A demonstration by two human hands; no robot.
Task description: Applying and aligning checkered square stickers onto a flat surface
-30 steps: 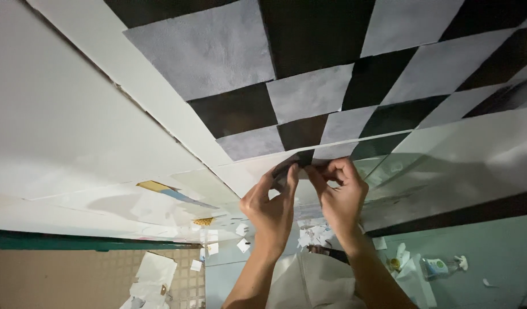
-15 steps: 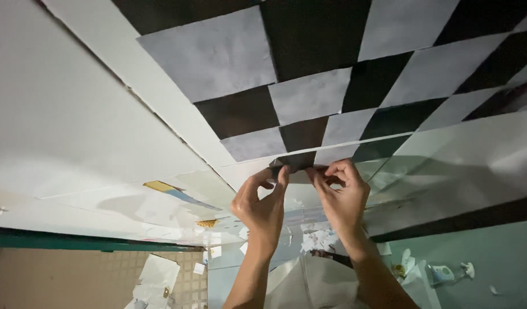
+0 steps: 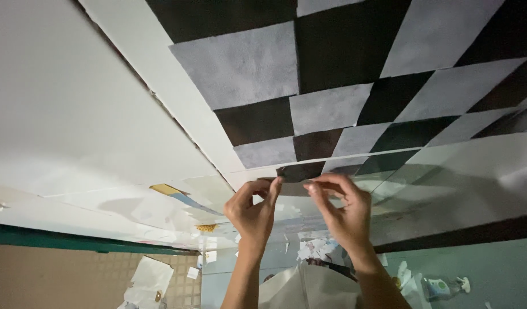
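Observation:
A surface painted in black and grey checks (image 3: 332, 109) fills the upper view. At its lower edge both hands pinch a thin, pale strip of paper or film (image 3: 295, 187) that lies against the surface. My left hand (image 3: 253, 209) grips the strip's left end between thumb and fingertips. My right hand (image 3: 343, 209) pinches the right end, fingers curled. A glossy translucent sheet (image 3: 446, 183) covers the area to the right of the hands. I cannot tell whether the strip is part of that sheet.
A plain white panel (image 3: 74, 126) runs along the left, ending at a dark green trim (image 3: 74, 240). Torn paper scraps (image 3: 152, 277) lie on a tiled floor below. A small spray bottle (image 3: 443, 286) stands on a teal surface (image 3: 486, 269) at lower right.
Both hands have kept their pinch on the strip and drawn slightly apart along the edge. The view has shifted, so the checks sit lower and further right in the frame.

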